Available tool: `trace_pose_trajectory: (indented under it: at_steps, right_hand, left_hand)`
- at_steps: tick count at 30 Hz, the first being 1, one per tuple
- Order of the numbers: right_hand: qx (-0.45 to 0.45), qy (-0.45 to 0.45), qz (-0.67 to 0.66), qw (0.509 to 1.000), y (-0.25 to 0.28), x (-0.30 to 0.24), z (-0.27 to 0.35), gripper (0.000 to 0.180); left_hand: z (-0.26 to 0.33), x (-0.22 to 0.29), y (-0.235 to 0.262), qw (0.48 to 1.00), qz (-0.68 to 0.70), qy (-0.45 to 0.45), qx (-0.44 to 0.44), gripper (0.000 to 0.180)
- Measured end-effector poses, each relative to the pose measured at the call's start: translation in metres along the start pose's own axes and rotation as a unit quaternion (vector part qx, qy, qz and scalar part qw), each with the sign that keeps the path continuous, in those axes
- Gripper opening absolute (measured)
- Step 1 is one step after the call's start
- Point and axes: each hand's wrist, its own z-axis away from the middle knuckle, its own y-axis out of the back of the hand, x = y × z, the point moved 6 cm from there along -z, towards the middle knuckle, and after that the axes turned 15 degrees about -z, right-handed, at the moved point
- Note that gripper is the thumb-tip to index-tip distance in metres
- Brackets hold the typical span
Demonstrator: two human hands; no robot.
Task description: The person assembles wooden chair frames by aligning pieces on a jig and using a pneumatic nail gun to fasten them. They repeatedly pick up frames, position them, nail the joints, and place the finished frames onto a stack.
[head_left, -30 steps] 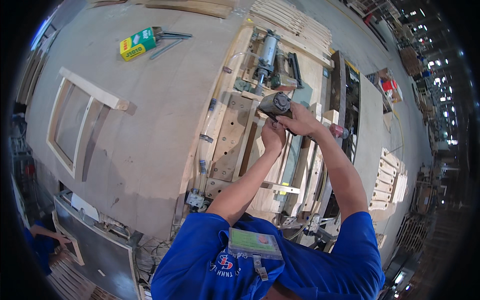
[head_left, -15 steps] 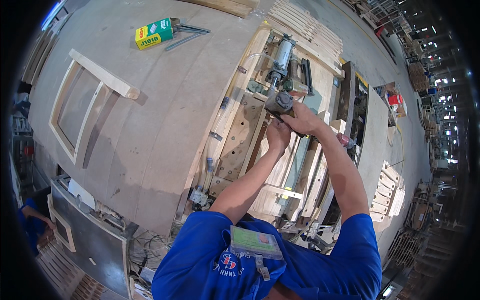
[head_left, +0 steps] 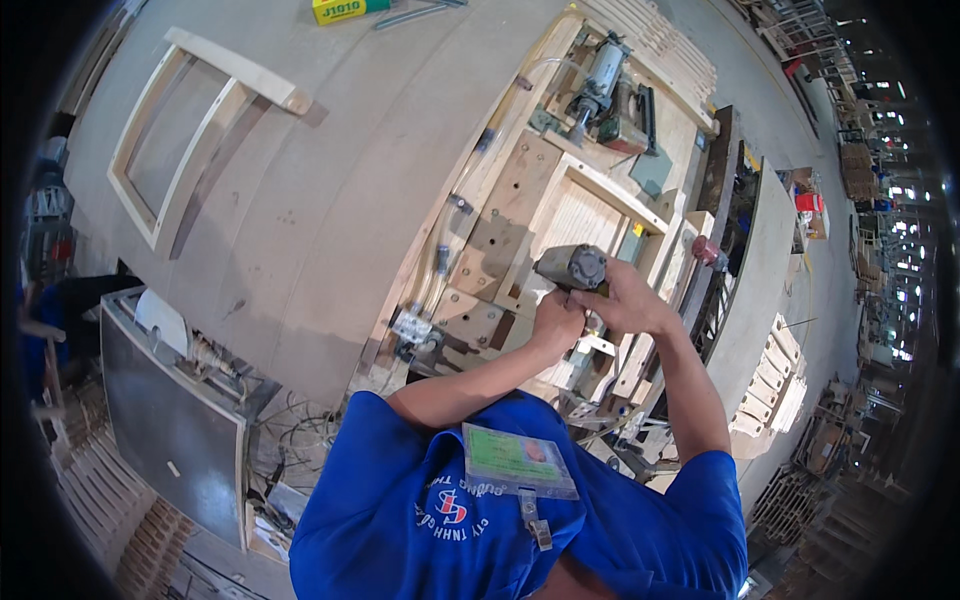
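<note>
My right hand (head_left: 628, 302) grips a grey pneumatic nail gun (head_left: 572, 267), held over a wooden frame (head_left: 585, 215) that lies clamped in a jig on the workbench. My left hand (head_left: 556, 320) is closed just below the tool, pressing on the frame piece beside it; what it holds is hidden. A metal air cylinder (head_left: 598, 75) is mounted at the far end of the jig. My blue shirt and a green badge fill the lower middle.
A finished wooden frame (head_left: 190, 130) lies on the large workbench top at upper left. A yellow-green box (head_left: 340, 9) sits at the top edge. Stacks of wooden parts (head_left: 770, 390) stand to the right, a grey cabinet (head_left: 170, 420) at lower left.
My hands and the nail gun have shifted toward me along the jig frame, away from the air cylinder. The view has tilted, so the bench now sits higher in the picture.
</note>
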Motion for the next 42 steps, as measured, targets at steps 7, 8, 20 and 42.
trace_pose_trajectory:
  at_steps: [7, 8, 20, 42]
  right_hand:
    - [-0.048, 0.015, 0.027, 0.998, -0.050, -0.010, -0.001, 0.053]
    - [-0.047, 0.018, 0.037, 0.998, -0.052, -0.010, -0.002, 0.054]
    - [-0.019, -0.014, 0.104, 0.994, -0.065, -0.022, 0.005, 0.058]
    - [0.633, -0.251, 0.198, 0.705, 0.118, 0.199, 0.366, 0.057]
  left_hand:
    - [0.040, -0.019, 0.026, 0.997, 0.078, 0.008, -0.029, 0.022]
    - [0.041, -0.019, 0.027, 0.996, 0.084, -0.002, -0.032, 0.022]
    - [0.034, -0.030, 0.032, 0.996, 0.007, -0.009, -0.091, 0.020]
    - [0.149, 0.065, 0.098, 0.674, -0.600, -0.417, 0.107, 0.025]
